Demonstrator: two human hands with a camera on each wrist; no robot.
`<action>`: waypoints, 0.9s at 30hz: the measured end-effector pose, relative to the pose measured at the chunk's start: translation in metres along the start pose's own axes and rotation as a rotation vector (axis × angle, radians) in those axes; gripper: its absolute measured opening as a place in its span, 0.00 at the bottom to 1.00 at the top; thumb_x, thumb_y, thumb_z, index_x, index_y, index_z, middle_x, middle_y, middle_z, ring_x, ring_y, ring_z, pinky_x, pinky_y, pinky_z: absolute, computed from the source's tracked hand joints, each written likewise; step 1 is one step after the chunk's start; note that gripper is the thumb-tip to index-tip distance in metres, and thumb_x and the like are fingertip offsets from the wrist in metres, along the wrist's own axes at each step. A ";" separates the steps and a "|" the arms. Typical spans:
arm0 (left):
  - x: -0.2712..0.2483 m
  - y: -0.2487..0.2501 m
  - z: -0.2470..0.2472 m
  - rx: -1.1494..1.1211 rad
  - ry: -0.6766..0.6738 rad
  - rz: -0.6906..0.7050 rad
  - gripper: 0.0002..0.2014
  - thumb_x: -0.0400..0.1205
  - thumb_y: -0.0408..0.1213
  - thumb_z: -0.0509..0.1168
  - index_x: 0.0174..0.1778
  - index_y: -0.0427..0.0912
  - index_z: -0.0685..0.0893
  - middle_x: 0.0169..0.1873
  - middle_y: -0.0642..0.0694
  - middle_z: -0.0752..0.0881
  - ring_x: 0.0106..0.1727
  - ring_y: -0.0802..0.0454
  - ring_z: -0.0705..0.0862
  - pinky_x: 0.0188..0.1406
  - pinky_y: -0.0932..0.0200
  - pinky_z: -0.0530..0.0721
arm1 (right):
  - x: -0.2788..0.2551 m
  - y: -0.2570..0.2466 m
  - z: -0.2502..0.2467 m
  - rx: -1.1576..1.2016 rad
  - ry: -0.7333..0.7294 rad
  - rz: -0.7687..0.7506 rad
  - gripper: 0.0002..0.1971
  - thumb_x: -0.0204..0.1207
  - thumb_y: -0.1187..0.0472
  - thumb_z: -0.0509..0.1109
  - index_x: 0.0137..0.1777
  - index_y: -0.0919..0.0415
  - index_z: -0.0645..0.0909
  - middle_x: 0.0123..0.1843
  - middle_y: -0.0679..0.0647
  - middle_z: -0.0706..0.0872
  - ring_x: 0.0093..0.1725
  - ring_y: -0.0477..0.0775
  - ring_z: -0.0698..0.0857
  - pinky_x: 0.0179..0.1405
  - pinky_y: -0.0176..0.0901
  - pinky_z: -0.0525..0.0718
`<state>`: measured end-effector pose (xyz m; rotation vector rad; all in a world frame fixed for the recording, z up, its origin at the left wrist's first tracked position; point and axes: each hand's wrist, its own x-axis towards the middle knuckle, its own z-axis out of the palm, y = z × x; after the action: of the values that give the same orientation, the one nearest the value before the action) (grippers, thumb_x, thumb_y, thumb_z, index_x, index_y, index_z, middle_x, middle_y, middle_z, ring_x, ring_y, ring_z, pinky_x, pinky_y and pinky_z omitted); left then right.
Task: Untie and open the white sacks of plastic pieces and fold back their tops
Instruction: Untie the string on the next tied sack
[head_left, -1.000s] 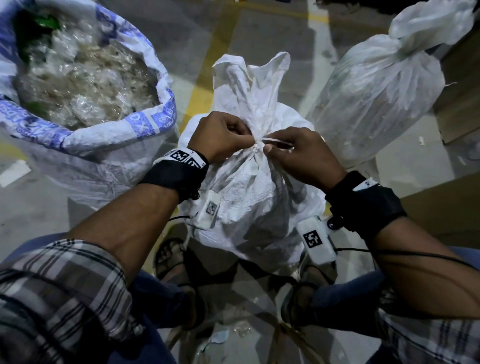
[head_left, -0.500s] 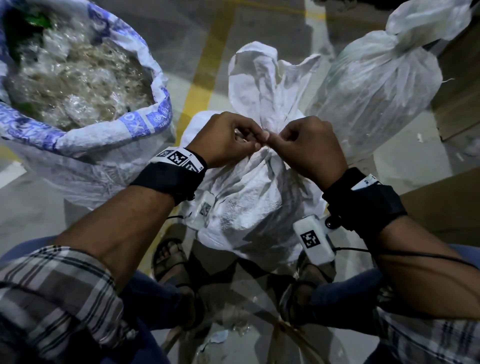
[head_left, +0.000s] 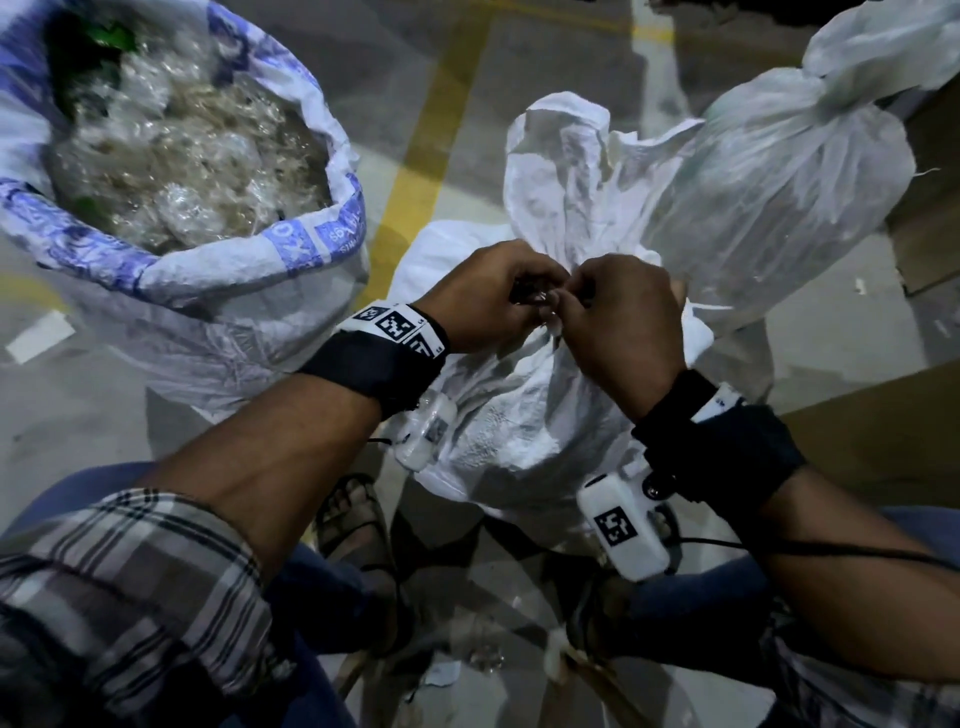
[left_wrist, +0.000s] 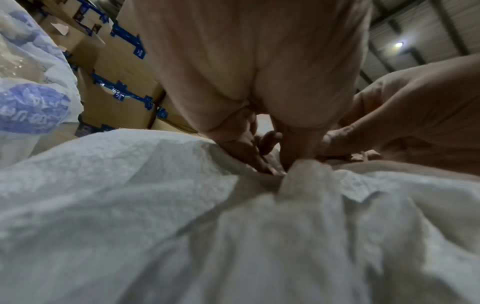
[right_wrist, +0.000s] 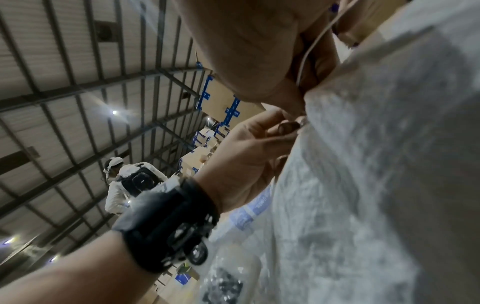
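Head view: left hand (head_left: 483, 296), right hand (head_left: 618, 317) pinch knot – crinkled woven white sack (head_left: 519, 415).

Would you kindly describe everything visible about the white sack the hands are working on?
The middle sack is white woven plastic, crinkled, standing upright on the floor. Its neck is cinched, the loose top flaring above. The left hand and right hand pinch at the tie on its neck.
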<state>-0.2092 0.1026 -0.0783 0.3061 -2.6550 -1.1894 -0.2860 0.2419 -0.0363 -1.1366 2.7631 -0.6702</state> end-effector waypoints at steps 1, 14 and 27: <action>0.001 0.002 0.001 0.003 -0.011 0.011 0.12 0.77 0.32 0.73 0.56 0.41 0.91 0.44 0.42 0.87 0.47 0.49 0.86 0.49 0.50 0.85 | 0.000 0.001 0.000 0.014 -0.011 0.007 0.09 0.77 0.52 0.72 0.37 0.54 0.85 0.38 0.50 0.86 0.53 0.58 0.86 0.60 0.55 0.75; 0.004 0.007 -0.020 0.097 -0.143 -0.056 0.10 0.81 0.51 0.72 0.47 0.49 0.92 0.30 0.61 0.82 0.35 0.63 0.81 0.32 0.76 0.71 | 0.016 0.020 -0.014 0.127 -0.206 -0.050 0.15 0.75 0.51 0.77 0.41 0.66 0.90 0.37 0.67 0.88 0.40 0.62 0.87 0.41 0.55 0.83; 0.004 0.004 -0.020 0.089 -0.079 -0.143 0.07 0.75 0.45 0.71 0.41 0.47 0.92 0.33 0.55 0.85 0.35 0.66 0.81 0.36 0.65 0.76 | 0.015 0.021 -0.013 0.137 -0.209 -0.103 0.20 0.80 0.44 0.70 0.43 0.59 0.92 0.33 0.64 0.86 0.33 0.57 0.82 0.32 0.39 0.73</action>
<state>-0.2081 0.0901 -0.0618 0.4806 -2.8007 -1.1473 -0.3139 0.2497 -0.0321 -1.2479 2.4609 -0.6961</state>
